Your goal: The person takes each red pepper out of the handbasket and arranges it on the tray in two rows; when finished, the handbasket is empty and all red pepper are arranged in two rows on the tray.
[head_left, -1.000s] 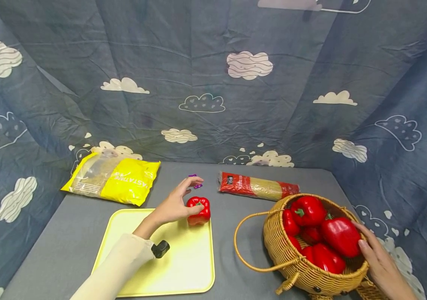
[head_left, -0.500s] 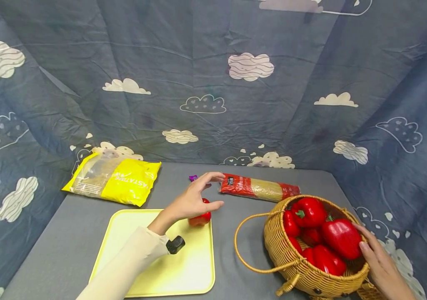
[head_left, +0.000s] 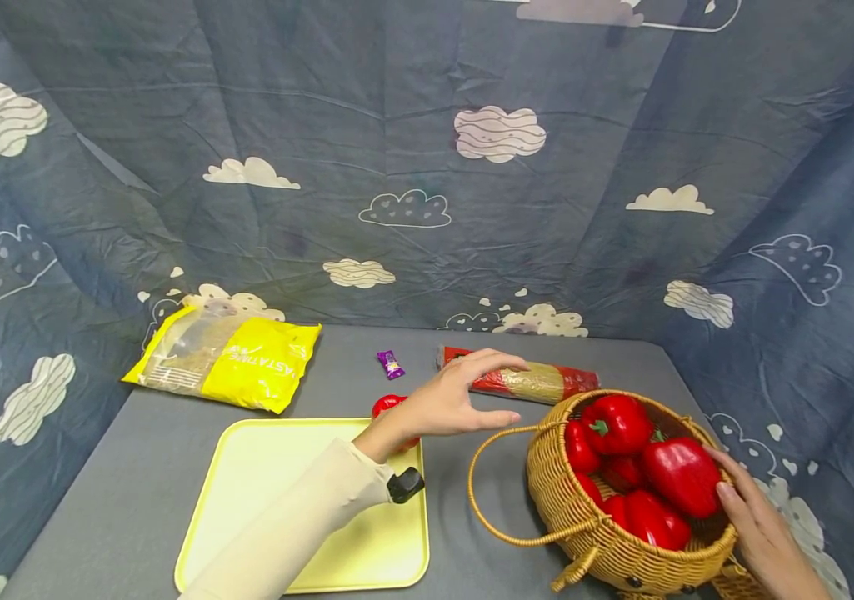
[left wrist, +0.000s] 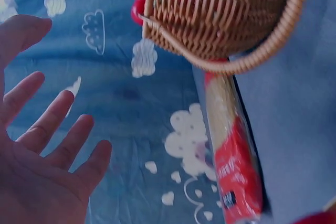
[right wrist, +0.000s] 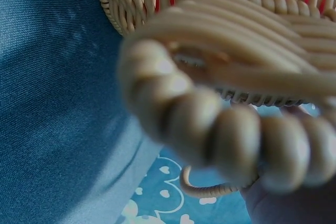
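Note:
My left hand [head_left: 445, 400] is raised over the table between the tray and the basket, thumb and fingers spread with nothing in them. In the left wrist view its fingers [left wrist: 68, 148] are apart and bare. A red bell pepper [head_left: 387, 404] sits at the tray's upper right corner, partly hidden by my left wrist. My right hand [head_left: 760, 525] rests on the right rim of the round wicker basket [head_left: 561, 475], thumb and index finger lying over the edge by a large red bell pepper [head_left: 685, 475]. Several red bell peppers fill the basket. In the right wrist view wicker hides most of that hand.
A yellow tray [head_left: 277, 483] lies on the grey table. Behind it are a yellow pasta bag [head_left: 254, 358] and a small purple wrapped sweet [head_left: 391, 364]. A red-and-yellow noodle packet [head_left: 531, 381] lies behind the basket, whose loop handle [head_left: 475, 492] reaches left.
My left hand has let go of the bell pepper at the tray's corner and moved right towards the basket, its fingers spreading wider. My right hand has stayed at the basket rim.

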A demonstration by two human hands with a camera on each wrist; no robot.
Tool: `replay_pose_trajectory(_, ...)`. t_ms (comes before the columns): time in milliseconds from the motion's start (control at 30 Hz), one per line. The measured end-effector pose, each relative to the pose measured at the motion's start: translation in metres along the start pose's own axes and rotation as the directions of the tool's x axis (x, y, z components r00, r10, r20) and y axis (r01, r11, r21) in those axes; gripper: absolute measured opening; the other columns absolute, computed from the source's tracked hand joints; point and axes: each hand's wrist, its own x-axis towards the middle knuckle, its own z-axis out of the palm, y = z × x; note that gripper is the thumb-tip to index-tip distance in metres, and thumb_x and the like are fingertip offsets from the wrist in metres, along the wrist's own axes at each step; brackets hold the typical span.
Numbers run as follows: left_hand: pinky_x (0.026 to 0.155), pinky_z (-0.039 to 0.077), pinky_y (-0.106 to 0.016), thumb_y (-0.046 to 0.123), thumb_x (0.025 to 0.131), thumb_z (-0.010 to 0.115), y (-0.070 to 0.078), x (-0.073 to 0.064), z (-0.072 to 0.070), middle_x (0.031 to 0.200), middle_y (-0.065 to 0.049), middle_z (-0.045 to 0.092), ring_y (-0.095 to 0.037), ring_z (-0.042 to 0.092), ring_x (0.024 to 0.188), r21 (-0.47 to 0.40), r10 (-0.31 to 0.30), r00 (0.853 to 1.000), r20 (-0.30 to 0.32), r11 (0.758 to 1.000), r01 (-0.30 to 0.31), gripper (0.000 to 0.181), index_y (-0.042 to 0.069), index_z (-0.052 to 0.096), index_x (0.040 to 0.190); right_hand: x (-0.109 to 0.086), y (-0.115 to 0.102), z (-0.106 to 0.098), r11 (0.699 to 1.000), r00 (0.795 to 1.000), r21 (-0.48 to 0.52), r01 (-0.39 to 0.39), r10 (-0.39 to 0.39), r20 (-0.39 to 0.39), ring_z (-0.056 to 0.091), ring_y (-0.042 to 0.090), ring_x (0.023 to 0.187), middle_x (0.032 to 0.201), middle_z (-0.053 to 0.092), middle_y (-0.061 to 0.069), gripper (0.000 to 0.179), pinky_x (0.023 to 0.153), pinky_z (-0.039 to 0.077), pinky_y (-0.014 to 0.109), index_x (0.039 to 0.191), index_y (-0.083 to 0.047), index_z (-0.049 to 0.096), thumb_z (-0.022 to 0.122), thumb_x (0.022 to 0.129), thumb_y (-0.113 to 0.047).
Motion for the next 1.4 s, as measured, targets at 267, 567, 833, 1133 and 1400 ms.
replay_pose_trajectory(267, 0.106, 0.042, -0.024, 0.028, 0.088, 0.076, 0.006, 0.024, 0.017, 0.137, 0.003, 0.058, -0.011, 0.052, 0.129, 0.005, 0.044, 0.996, 0.076, 0.999, -0.044, 0.053, 0.019, 0.058, 0.137, 0.001, 0.001, 0.0, 0.999, 0.999, -0.024, -0.047, 0.048, 0.019, 0.027, -0.024, 0.112, 0.135, 0.022, -0.04, 0.053, 0.08, 0.03, -0.004, 0.16, -0.011, 0.02, 0.035, 0.109, -0.015)
replay_pose_trajectory(567, 0.107, 0.038, -0.017, 0.03, 0.09, 0.074, 0.004, 0.044, 0.043, 0.138, 0.005, 0.058, -0.002, 0.048, 0.13, 0.006, 0.06, 0.986, 0.159, 0.998, -0.061, 0.051, 0.017, 0.059, 0.137, 0.001, 0.002, 0.0, 1.0, 1.0, 0.018, 0.005, -0.005, -0.003, 0.032, -0.022, 0.116, 0.139, 0.027, -0.036, 0.052, 0.082, 0.031, -0.004, 0.159, -0.009, 0.023, 0.035, 0.108, -0.009)
replay_pose_trajectory(833, 0.106, 0.036, -0.014, 0.031, 0.09, 0.073, 0.001, 0.059, 0.064, 0.138, 0.005, 0.056, -0.008, 0.051, 0.128, 0.014, 0.048, 0.98, 0.195, 0.999, -0.052, 0.052, 0.019, 0.058, 0.138, 0.001, 0.001, -0.001, 0.999, 1.0, 0.033, 0.026, -0.025, -0.009, 0.033, -0.022, 0.116, 0.139, 0.028, -0.035, 0.052, 0.082, 0.032, -0.003, 0.159, -0.008, 0.023, 0.035, 0.108, -0.007)
replay_pose_trajectory(1133, 0.103, 0.035, -0.012, 0.034, 0.089, 0.074, 0.001, 0.075, 0.082, 0.139, 0.001, 0.053, -0.006, 0.048, 0.126, 0.052, 0.027, 0.976, 0.217, 0.998, -0.04, 0.056, 0.021, 0.056, 0.14, 0.0, 0.0, -0.001, 0.998, 0.999, 0.037, 0.042, -0.042, -0.012, 0.034, -0.022, 0.117, 0.14, 0.028, -0.035, 0.052, 0.083, 0.032, -0.004, 0.158, -0.006, 0.024, 0.036, 0.107, -0.006)
replay_pose_trajectory(1400, 0.112, 0.024, -0.02, 0.038, 0.089, 0.074, -0.004, 0.083, 0.094, 0.14, 0.006, 0.053, -0.004, 0.042, 0.132, 0.1, -0.026, 0.968, 0.251, 0.995, 0.001, 0.06, 0.027, 0.052, 0.144, 0.0, 0.002, -0.001, 0.999, 1.0, 0.03, 0.018, -0.018, 0.0, 0.033, -0.022, 0.115, 0.138, 0.027, -0.036, 0.052, 0.082, 0.032, -0.004, 0.158, -0.007, 0.023, 0.036, 0.108, -0.008)
